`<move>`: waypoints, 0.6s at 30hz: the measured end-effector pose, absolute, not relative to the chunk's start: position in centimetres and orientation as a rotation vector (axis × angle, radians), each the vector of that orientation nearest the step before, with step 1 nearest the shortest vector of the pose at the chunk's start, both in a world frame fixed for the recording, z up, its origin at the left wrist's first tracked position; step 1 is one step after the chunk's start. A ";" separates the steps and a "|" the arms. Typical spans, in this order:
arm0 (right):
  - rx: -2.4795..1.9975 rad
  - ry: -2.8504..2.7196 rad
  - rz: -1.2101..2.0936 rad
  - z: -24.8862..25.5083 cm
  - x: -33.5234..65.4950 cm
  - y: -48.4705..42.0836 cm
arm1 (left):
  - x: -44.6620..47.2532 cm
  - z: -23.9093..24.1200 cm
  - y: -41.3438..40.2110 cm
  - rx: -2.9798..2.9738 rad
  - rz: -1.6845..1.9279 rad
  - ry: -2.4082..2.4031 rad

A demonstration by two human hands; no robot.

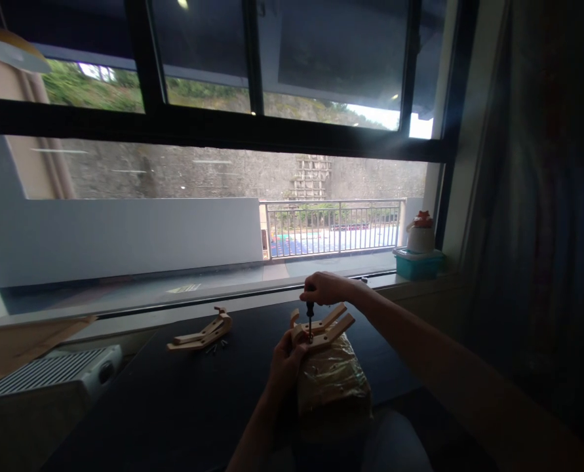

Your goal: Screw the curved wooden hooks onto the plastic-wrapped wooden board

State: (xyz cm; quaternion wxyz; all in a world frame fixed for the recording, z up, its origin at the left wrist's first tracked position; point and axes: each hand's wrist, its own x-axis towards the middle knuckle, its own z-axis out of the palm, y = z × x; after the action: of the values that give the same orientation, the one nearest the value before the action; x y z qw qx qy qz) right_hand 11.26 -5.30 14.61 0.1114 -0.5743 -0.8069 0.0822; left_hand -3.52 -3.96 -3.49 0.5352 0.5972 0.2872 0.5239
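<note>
My right hand (327,288) is closed round the top of a small dark screwdriver (310,320) that stands upright, tip down on a light wooden assembly (327,328) of angled slats. My left hand (286,359) grips the near end of that wooden assembly and holds it just above a crinkled plastic bag (333,387). A second, similar wooden piece (202,334) lies flat on the dark table (164,406) to the left, with a few small screws (217,347) beside it.
A white slatted heater (50,371) sits at the left under a brown cardboard sheet (21,334). On the window sill at the right stands a teal box (418,263) with a white pot on it. A dark curtain (542,216) hangs at the right.
</note>
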 end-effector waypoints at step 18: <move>-1.691 -2.419 0.340 14.8 11.7 -5.2 | -3.6 -3.4 -4.0 1.414 1.243 0.669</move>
State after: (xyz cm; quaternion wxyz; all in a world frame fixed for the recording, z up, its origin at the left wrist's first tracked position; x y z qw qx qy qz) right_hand 11.71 -5.20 14.78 0.0853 -0.5672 -0.8112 0.1140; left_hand -3.56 -3.97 -3.45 0.5412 0.5951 0.2816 0.5231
